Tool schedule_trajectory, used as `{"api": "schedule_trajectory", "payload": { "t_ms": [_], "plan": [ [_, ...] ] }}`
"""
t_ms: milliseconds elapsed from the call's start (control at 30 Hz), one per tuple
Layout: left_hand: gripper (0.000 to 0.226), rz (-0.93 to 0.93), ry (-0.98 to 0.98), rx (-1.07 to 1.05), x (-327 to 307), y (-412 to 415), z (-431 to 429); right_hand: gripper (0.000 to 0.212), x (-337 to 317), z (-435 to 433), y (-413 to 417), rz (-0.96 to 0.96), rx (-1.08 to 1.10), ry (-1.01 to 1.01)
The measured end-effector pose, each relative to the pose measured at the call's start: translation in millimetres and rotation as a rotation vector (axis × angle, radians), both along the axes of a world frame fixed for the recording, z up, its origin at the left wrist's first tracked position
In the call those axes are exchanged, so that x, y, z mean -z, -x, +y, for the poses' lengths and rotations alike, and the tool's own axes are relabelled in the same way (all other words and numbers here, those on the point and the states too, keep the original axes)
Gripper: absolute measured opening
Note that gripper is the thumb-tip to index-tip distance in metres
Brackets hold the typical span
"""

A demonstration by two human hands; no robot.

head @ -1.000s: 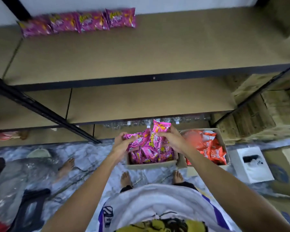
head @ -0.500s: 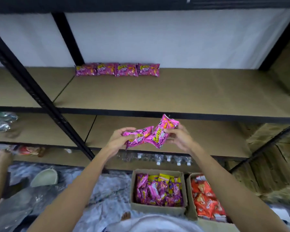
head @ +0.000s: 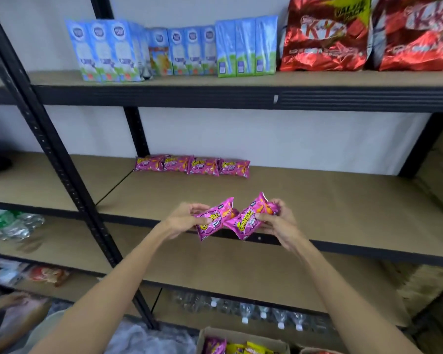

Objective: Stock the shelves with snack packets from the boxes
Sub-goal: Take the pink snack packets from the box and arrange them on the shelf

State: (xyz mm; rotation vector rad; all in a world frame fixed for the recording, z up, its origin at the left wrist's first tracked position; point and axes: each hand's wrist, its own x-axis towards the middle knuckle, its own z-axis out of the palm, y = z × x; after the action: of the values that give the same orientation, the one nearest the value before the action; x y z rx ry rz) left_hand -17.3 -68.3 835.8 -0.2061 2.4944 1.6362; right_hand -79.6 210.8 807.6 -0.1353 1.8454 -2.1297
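Snack packets (head: 215, 348) fill the open box (head: 241, 334) at the bottom edge. Above it, the left hand (head: 182, 221) pinches one pink packet (head: 215, 218) between thumb and curled fingers (head: 197, 207), and the right hand (head: 279, 222) pinches a second packet (head: 251, 217), corners touching, in front of the middle shelf (head: 330, 200). Best reach to the back and lay both just right of the row of four (head: 192, 166), same way up.

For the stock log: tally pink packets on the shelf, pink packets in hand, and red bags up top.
Pink packets on the shelf: 4
Pink packets in hand: 2, left hand and right hand one each
Red bags: 2
Total: 8
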Motion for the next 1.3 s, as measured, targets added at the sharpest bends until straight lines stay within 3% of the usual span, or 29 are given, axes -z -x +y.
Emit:
{"api": "schedule_trajectory", "payload": {
  "t_ms": [167,333,467,600,633,733,833,1133,1300],
  "plan": [
    [0.044,0.032,0.106,0.014,-23.5,20.7,10.1,0.049,-6.1,6.0,20.7,0.088,0.009,-0.108],
    [0.041,0.039,0.288,0.035,-32.5,34.3,3.1,0.070,-9.4,-15.4,40.4,0.050,-0.022,-0.027],
    [0.040,0.041,0.383,0.045,-35.6,56.3,-29.1,0.058,-10.7,-51.8,61.8,0.015,-0.044,-0.019],
    [0.041,0.050,0.438,0.055,-37.9,81.0,-80.4,0.082,-1.8,-99.4,84.2,0.014,-0.033,-0.087],
    [0.040,0.058,0.447,0.055,-39.2,85.8,-94.2,0.081,-0.5,-112.5,89.8,0.007,-0.033,-0.101],
    [0.037,0.079,0.474,0.062,-40.1,101.4,-134.9,0.048,-3.7,-149.8,101.4,0.011,-0.008,-0.124],
    [0.038,0.066,0.513,0.081,-39.4,119.2,-175.6,0.041,-4.8,-187.2,117.3,0.025,-0.011,-0.126],
    [0.044,-0.015,0.641,0.034,-20.5,170.2,-266.9,0.095,0.7,-276.6,142.5,0.043,-0.014,-0.216],
    [0.049,-0.007,0.738,-0.087,-4.3,198.7,-303.7,0.069,12.1,-303.3,169.2,0.124,0.043,-0.436]
  ]
}}
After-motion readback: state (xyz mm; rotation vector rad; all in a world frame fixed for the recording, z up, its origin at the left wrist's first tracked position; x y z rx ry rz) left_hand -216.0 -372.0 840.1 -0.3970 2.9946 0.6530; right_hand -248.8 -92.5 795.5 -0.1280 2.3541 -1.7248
